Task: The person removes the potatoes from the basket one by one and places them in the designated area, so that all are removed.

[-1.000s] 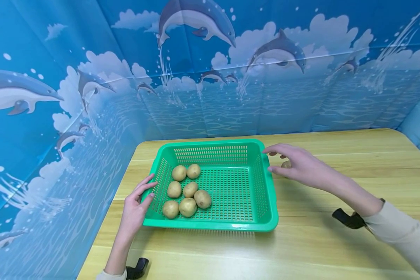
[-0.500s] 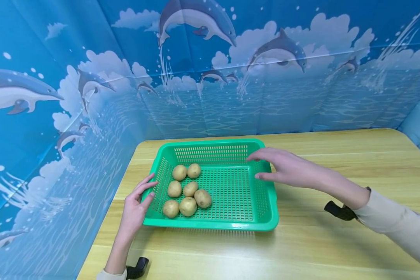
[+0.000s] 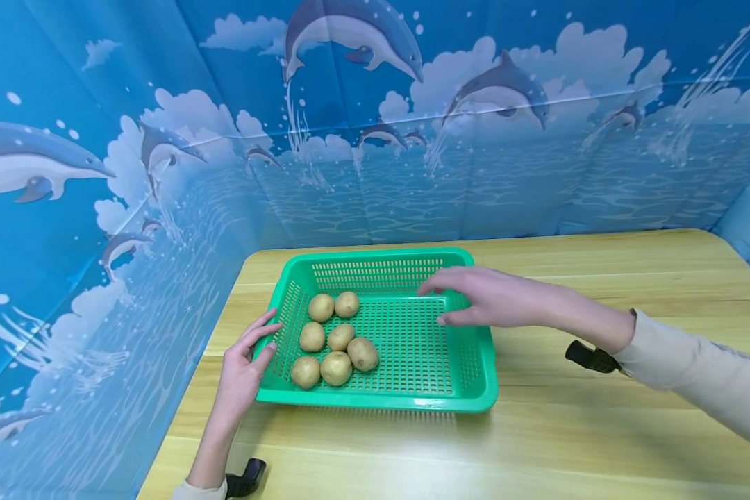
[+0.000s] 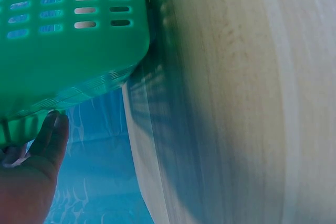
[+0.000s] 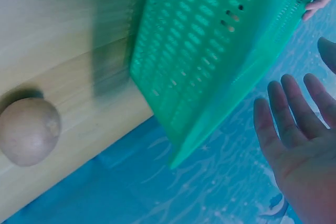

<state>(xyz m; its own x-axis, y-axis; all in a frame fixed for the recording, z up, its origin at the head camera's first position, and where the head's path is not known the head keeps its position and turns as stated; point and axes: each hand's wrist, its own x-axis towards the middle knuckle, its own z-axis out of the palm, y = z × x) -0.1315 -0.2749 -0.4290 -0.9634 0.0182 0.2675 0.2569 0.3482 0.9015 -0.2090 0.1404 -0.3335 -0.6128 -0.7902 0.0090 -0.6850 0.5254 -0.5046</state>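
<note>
A green plastic basket [image 3: 375, 401] with slotted walls stands on the table, several potatoes [image 3: 362, 354] gathered in its left half. At its left rim rests my left hand [image 3: 239, 375], fingers spread and thumb reaching over the edge; fingertips [image 4: 62, 121] meet the rim in the left wrist view. My right hand [image 3: 484, 297] hovers over the basket's right side with nothing in it. Its fingers are loosely extended and apart, as the right wrist view shows. One more potato [image 5: 30, 131] lies on the table outside the basket; in the head view the right hand hides it.
The light wooden table [image 3: 575, 444] extends to the right and in front of the basket. A blue cloth [image 3: 375, 187] printed with dolphins hangs behind and to the left. Black straps with camera mounts [image 3: 590, 356] sit on both wrists.
My right hand has moved left, from beside the basket's right rim to above its inside. The left hand and the potatoes in the basket have stayed in place.
</note>
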